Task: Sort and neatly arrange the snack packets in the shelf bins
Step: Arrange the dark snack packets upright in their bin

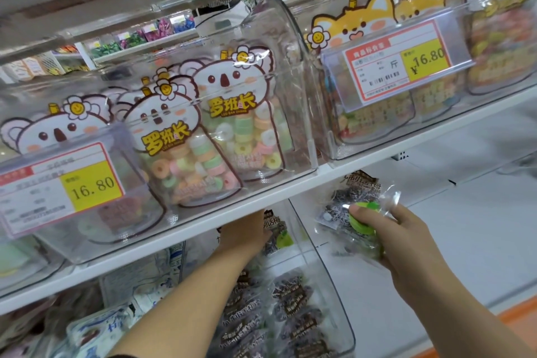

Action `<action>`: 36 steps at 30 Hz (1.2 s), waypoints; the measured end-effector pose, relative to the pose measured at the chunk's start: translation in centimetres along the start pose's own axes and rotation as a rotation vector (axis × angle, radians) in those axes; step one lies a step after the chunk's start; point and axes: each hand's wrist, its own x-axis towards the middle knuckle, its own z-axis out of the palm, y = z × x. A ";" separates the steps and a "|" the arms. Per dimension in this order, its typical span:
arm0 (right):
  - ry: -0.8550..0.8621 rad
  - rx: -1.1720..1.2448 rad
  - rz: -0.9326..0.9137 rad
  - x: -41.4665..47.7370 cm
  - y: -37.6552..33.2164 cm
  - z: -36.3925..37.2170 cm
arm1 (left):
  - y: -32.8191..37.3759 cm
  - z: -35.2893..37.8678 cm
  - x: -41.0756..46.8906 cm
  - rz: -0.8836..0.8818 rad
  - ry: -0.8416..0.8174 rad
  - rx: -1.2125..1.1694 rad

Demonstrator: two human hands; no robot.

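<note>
I've got the right hand (406, 244) pinching a clear snack packet (345, 206), thumb on its green disc, dark contents, long axis running up from the fingers toward the shelf edge (174, 231). Left hand (247, 231) reaches into the bin (337, 299) of matching packets (290, 308), fingertips hidden behind that edge, so I can't call its grip. Koala candy bags (241, 113) stand above.
</note>
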 end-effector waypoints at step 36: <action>-0.389 0.402 0.179 -8.1 -2.5 -2.7 | 8.9 -10.5 -13.9 -0.160 -0.519 -1.412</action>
